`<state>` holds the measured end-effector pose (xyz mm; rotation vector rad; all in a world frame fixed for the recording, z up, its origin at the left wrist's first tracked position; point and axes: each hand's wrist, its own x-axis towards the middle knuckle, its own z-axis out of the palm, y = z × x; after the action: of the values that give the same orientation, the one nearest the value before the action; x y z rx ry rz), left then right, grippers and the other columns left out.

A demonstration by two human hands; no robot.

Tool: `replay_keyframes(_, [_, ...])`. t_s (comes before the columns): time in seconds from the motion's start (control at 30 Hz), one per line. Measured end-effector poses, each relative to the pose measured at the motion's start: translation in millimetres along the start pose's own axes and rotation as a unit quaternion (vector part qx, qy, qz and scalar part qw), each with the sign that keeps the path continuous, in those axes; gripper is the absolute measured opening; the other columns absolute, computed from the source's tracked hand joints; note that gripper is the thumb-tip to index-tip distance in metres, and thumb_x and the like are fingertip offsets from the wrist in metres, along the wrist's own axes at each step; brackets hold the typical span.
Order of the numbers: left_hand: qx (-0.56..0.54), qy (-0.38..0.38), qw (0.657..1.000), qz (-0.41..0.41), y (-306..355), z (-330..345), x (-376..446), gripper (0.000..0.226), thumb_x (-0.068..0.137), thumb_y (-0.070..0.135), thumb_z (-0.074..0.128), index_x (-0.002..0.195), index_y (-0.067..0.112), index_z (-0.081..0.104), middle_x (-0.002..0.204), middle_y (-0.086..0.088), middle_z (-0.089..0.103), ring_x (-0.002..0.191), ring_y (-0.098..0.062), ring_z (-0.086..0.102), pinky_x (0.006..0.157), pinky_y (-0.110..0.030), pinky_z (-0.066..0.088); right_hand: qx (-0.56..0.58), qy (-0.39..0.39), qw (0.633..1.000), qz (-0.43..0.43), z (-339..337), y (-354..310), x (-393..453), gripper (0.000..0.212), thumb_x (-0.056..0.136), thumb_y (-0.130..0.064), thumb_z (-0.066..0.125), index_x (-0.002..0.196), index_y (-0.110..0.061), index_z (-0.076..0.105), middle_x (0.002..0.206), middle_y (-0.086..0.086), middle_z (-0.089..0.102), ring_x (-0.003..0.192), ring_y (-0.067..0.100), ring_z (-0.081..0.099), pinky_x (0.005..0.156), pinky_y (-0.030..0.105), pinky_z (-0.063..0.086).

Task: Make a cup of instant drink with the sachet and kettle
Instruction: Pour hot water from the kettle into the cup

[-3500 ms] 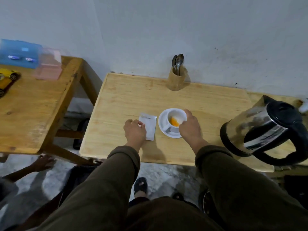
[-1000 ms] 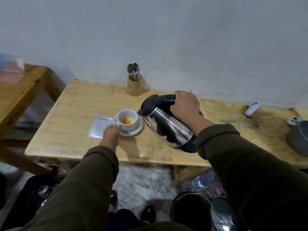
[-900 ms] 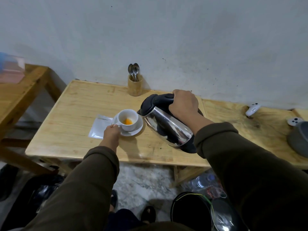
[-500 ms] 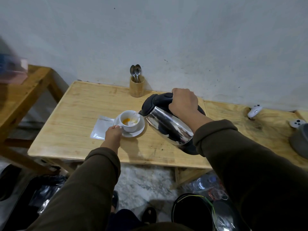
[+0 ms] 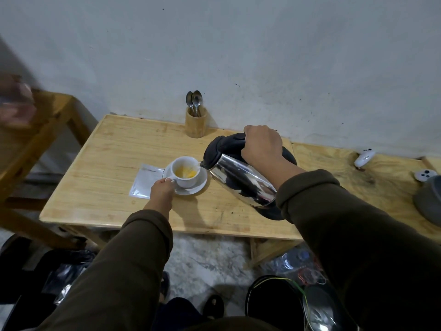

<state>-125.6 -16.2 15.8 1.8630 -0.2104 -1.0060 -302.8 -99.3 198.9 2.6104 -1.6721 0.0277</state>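
Observation:
A white cup (image 5: 188, 182) stands on a white saucer (image 5: 199, 185) on the light wooden table (image 5: 114, 163). Yellow liquid and orange powder show inside the cup. My left hand (image 5: 161, 190) holds the cup by its handle. My right hand (image 5: 262, 145) grips the black handle of the steel kettle (image 5: 241, 180), which is tilted with its spout over the cup's right rim. A flat silver sachet (image 5: 145, 180) lies on the table just left of the saucer.
A wooden holder (image 5: 196, 125) with spoons stands at the back by the wall. Two white controllers (image 5: 364, 157) (image 5: 426, 175) and a grey kettle base (image 5: 429, 201) sit on the right. A darker wooden table (image 5: 35, 137) stands to the left. Bags and cables lie on the floor.
The kettle has tipped further toward the cup and water has gone in: the orange powder now sits in pale yellow liquid. My left hand stays on the cup's handle.

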Motion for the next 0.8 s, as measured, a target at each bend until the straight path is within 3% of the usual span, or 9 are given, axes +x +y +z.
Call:
replay_keyframes(0.2, [0.006,0.0,1.0,-0.001,0.2,0.6,-2.9,0.038,0.098,0.013,0.039,0.131,-0.002,0.052,0.105,-0.007,0.047,0.097,-0.019,0.043,0.082,-0.027,0.034,-0.007,0.003,1.0,0.001,1.1,0.9,0.6,0.023,0.088,-0.009,0.053,0.111,-0.011,0.055,0.102,0.011,0.065,0.093,0.028,0.06,0.071,0.032,0.039])
replay_keyframes(0.37, [-0.018,0.005,1.0,-0.002,-0.7,1.2,-4.6,0.028,0.098,0.016,0.041,0.117,0.005,0.057,0.106,-0.008,0.048,0.097,-0.02,0.044,0.081,-0.027,0.033,-0.007,0.008,1.0,-0.002,2.3,2.1,-0.5,0.025,0.089,-0.011,0.053,0.113,-0.011,0.055,0.104,0.012,0.065,0.095,0.028,0.061,0.075,0.033,0.043])
replay_keyframes(0.47, [-0.032,0.004,0.999,0.0,0.4,1.7,-8.1,0.03,0.098,0.018,0.042,0.121,0.005,0.057,0.106,-0.009,0.048,0.097,-0.022,0.044,0.081,-0.028,0.033,-0.009,0.007,1.0,-0.003,2.6,2.6,-0.3,0.024,0.089,-0.01,0.053,0.112,-0.011,0.055,0.102,0.011,0.065,0.093,0.028,0.06,0.073,0.033,0.041])
replay_keyframes(0.57, [-0.044,0.01,0.999,-0.01,-0.9,3.4,-7.1,0.013,0.097,0.017,0.043,0.092,0.012,0.053,0.105,-0.009,0.048,0.097,-0.023,0.043,0.081,-0.029,0.034,-0.009,0.007,1.0,-0.002,1.9,3.3,-1.2,0.023,0.088,-0.009,0.052,0.111,-0.011,0.055,0.1,0.011,0.065,0.084,0.026,0.056,0.071,0.032,0.037])
replay_keyframes(0.7, [-0.033,0.018,0.999,-0.004,-3.2,3.3,-5.3,0.023,0.097,0.016,0.042,0.076,0.012,0.052,0.085,-0.006,0.051,0.095,-0.023,0.043,0.08,-0.029,0.034,-0.014,0.01,1.0,0.0,0.7,5.4,-1.4,0.022,0.088,-0.01,0.053,0.11,-0.01,0.056,0.09,0.009,0.06,0.075,0.023,0.045,0.07,0.032,0.037])
replay_keyframes(0.73, [-0.033,0.016,0.999,-0.002,-3.9,3.4,-3.0,0.022,0.097,0.016,0.042,0.08,0.012,0.055,0.088,-0.006,0.053,0.095,-0.022,0.043,0.08,-0.029,0.034,-0.016,0.011,1.0,-0.001,0.7,5.7,-1.0,0.022,0.088,-0.01,0.054,0.11,-0.01,0.056,0.085,0.008,0.056,0.075,0.023,0.045,0.07,0.032,0.037])
replay_keyframes(0.8, [-0.032,0.02,0.999,0.004,-5.4,3.0,-0.5,0.027,0.097,0.018,0.042,0.112,0.006,0.06,0.108,-0.013,0.055,0.097,-0.022,0.044,0.081,-0.03,0.034,-0.018,0.011,1.0,-0.002,0.6,6.0,-0.1,0.022,0.088,-0.01,0.054,0.11,-0.01,0.056,0.081,0.006,0.049,0.075,0.023,0.045,0.069,0.032,0.038])
